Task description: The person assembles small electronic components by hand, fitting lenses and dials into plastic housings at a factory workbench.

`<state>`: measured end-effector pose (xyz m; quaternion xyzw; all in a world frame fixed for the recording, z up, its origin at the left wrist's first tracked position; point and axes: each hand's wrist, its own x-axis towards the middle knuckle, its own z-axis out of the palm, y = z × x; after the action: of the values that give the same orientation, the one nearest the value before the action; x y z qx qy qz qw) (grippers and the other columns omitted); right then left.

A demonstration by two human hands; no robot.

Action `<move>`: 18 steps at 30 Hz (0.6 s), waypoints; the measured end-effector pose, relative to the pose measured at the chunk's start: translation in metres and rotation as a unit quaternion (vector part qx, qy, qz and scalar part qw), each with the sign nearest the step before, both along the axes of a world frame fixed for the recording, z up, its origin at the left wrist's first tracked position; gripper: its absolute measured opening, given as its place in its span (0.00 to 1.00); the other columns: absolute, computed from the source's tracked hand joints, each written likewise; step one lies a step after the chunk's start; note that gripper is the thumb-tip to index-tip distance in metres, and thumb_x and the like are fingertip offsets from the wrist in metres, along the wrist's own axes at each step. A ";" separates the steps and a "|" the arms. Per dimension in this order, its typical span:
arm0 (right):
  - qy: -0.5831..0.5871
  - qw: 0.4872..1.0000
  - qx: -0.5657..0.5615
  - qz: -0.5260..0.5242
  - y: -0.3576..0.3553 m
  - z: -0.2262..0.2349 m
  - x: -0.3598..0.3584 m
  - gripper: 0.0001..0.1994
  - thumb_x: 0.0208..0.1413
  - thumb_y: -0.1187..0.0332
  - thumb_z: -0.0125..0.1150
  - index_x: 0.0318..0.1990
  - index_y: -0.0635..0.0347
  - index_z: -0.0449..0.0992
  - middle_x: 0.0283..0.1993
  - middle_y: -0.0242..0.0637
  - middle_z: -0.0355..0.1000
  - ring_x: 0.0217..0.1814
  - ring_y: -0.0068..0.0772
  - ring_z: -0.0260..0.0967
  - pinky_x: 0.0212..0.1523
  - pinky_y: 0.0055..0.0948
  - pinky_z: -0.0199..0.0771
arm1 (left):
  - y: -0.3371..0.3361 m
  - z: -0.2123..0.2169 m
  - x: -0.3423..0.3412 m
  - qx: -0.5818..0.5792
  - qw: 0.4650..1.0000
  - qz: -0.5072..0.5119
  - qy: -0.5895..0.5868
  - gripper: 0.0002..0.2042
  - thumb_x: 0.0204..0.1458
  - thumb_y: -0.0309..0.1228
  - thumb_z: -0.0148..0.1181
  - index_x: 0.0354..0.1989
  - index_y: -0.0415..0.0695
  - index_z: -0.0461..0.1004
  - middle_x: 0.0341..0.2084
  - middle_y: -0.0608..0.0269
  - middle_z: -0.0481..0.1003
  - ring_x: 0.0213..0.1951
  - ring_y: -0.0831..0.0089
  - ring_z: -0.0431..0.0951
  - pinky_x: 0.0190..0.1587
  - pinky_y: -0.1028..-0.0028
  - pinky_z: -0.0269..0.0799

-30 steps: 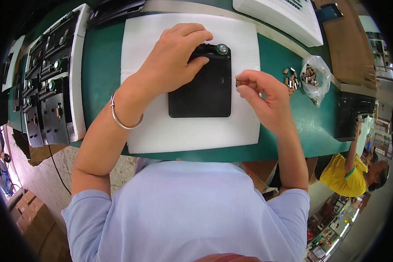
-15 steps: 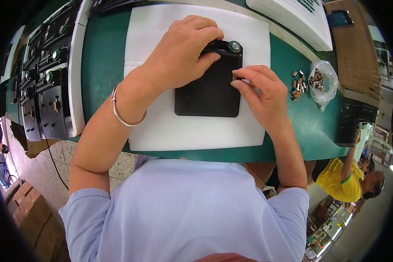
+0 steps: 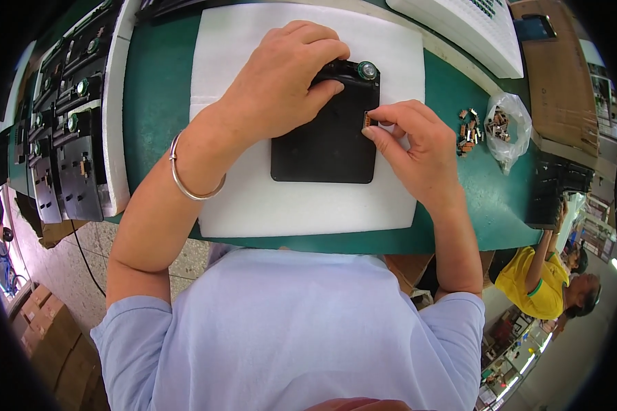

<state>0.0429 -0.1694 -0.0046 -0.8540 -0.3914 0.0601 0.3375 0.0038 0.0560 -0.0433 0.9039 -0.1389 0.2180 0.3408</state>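
A flat black device housing (image 3: pixel 322 154) with a round, green-ringed metal fitting (image 3: pixel 367 70) at its top right corner lies on a white foam sheet (image 3: pixel 253 212). My left hand (image 3: pixel 291 79) is closed around the housing's top edge, thumb on its face and fingers over the far side. At the housing's right edge, my right hand (image 3: pixel 411 140) pinches a small copper-coloured part (image 3: pixel 367 120) between thumb and index finger, against the black surface. The fingertips partly cover that part, so its exact kind cannot be told.
Several similar small parts (image 3: pixel 469 132) lie loose on the green table (image 3: pixel 487 198), beside a clear plastic bag (image 3: pixel 511 130) holding more. A white tray of black housings (image 3: pixel 82 171) stands at left. A white perforated box (image 3: pixel 459 31) sits far right; a person in yellow (image 3: pixel 535 281) is beyond.
The view has shifted slightly. My right fingertips have drawn back a little, exposing more of the small part at the housing's edge. My left hand keeps its hold.
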 end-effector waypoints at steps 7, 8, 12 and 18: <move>0.029 0.999 0.013 0.013 0.000 -0.003 0.002 0.07 0.51 0.72 0.69 0.37 0.58 0.79 0.34 0.35 0.74 0.29 0.32 0.74 0.30 0.26 0.73 | 0.000 0.001 0.000 0.004 1.000 -0.003 -0.001 0.17 0.44 0.23 0.67 0.44 0.40 0.75 0.44 0.56 0.76 0.50 0.55 0.73 0.53 0.62 0.69; 0.029 0.999 0.014 0.011 0.000 -0.002 0.003 0.07 0.51 0.72 0.69 0.37 0.58 0.79 0.34 0.35 0.74 0.29 0.32 0.74 0.30 0.26 0.73 | 0.001 0.002 0.000 0.009 1.000 -0.004 -0.003 0.17 0.45 0.23 0.67 0.44 0.40 0.75 0.44 0.56 0.76 0.50 0.54 0.73 0.53 0.62 0.69; 0.050 0.999 -0.008 0.006 0.001 0.001 0.003 0.07 0.51 0.71 0.69 0.36 0.57 0.78 0.33 0.35 0.74 0.28 0.32 0.73 0.31 0.27 0.73 | 0.000 0.006 -0.001 0.017 1.000 -0.005 0.017 0.17 0.45 0.23 0.67 0.45 0.40 0.75 0.45 0.56 0.76 0.50 0.54 0.73 0.53 0.62 0.69; 0.019 1.000 0.018 -0.014 -0.011 0.007 0.000 0.10 0.51 0.71 0.69 0.41 0.57 0.78 0.34 0.34 0.74 0.27 0.30 0.72 0.29 0.26 0.72 | -0.002 0.004 -0.001 -0.007 1.000 -0.005 0.014 0.16 0.44 0.24 0.68 0.43 0.41 0.75 0.43 0.57 0.76 0.50 0.56 0.73 0.54 0.62 0.67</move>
<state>0.0431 -0.1800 0.0023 -0.8521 -0.3738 0.0644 0.3607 0.0033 0.0541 -0.0390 0.9039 -0.1366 0.2044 0.3499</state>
